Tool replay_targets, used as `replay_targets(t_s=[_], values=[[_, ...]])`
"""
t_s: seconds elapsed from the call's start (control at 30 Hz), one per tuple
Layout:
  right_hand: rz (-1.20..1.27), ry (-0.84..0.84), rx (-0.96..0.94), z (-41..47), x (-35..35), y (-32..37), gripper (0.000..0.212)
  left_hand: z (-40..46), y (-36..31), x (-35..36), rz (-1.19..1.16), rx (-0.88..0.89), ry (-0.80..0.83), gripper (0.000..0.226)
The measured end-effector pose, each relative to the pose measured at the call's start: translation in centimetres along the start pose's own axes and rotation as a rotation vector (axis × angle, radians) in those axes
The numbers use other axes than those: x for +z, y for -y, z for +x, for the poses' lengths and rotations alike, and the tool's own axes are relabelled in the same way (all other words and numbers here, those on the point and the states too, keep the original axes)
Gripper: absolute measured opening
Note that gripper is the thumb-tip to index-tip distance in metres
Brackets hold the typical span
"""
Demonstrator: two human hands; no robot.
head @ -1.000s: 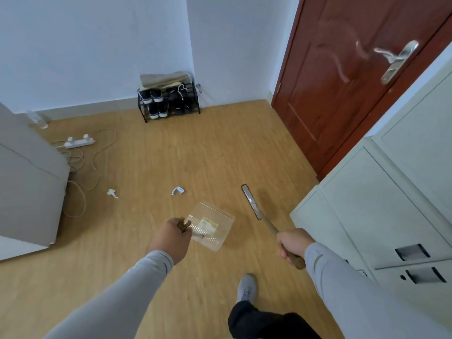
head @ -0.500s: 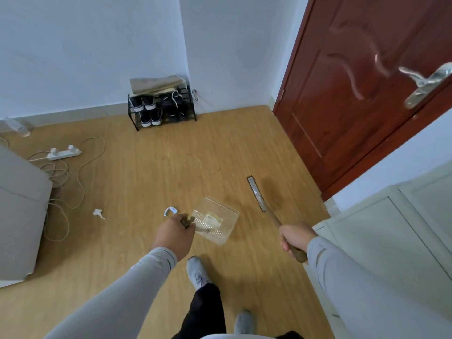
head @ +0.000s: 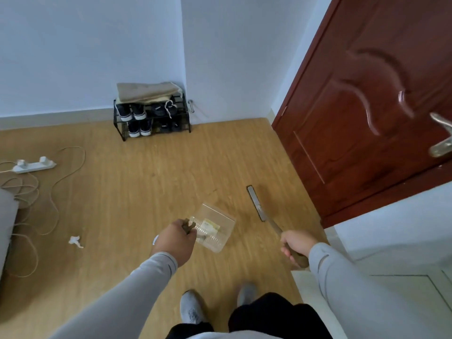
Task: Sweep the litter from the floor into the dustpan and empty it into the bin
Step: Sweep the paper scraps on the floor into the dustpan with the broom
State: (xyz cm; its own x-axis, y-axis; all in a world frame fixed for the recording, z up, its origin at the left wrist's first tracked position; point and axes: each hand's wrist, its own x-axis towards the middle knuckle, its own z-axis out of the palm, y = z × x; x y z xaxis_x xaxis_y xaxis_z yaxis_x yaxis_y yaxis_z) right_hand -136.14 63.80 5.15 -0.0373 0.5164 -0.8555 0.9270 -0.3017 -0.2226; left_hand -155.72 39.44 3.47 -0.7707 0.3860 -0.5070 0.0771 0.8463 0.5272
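— So where does the litter lie from the person's hands?

— Off to the left. The crumpled white scrap of paper (head: 76, 241) sits on the wood-look floor (head: 137, 192), well apart from both hands and near the loose loops of beige cable (head: 31, 211). A second pale scrap (head: 155, 240) peeks out just beside the left wrist, mostly hidden behind it.

— Which hand is nearer?

— The left hand (head: 176, 239), clearly. Its fingers are curled round the brown handle of the clear plastic dustpan (head: 213, 227), which is held off the floor with its mouth facing away toward the dark red door (head: 367, 113). The right hand (head: 294, 244) grips the brown wooden handle of the long slim brush (head: 256, 204), whose long axis runs forward and a little left from that hand; the head hangs above the floor near the door.

— So the brush is on the wrong side?

— Seemingly. The brush would have to cross in front of the dustpan, or the person turn left, before sweeping the scraps toward the pan's mouth.

— And the bin?

— No bin shows in view. The dustpan appears to hold some yellowish bits already, though through the clear plastic that is hard to tell.
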Motion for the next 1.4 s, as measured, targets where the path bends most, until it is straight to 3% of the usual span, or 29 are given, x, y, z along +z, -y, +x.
replay_targets(t_s=[0.2,0.53,0.8,0.93,1.07,1.4], values=[[-0.009,-0.008,0.018,5.2,-3.2,5.9,0.021,6.2,-4.2,0.2,0.032,-0.020,0.015,0.033],[-0.129,-0.022,-0.057,16.5,-9.7,18.6,0.035,16.3,-12.4,0.8,0.028,-0.174,0.027,0.024],[-0.234,-0.002,-0.118,21.8,-11.2,28.7,0.036,21.3,-14.2,-1.4,-0.061,-0.307,-0.044,0.020],[-0.222,-0.011,-0.138,23.3,-8.7,33.0,0.027,24.3,-13.3,-3.2,-0.085,-0.321,-0.068,0.025],[-0.215,0.027,-0.137,24.1,-3.6,36.6,0.022,27.8,-11.6,-4.7,-0.077,-0.308,-0.054,0.011],[-0.400,0.194,-0.095,20.5,11.1,39.2,0.029,33.9,-6.2,-10.1,-0.003,-0.303,-0.008,0.022]])
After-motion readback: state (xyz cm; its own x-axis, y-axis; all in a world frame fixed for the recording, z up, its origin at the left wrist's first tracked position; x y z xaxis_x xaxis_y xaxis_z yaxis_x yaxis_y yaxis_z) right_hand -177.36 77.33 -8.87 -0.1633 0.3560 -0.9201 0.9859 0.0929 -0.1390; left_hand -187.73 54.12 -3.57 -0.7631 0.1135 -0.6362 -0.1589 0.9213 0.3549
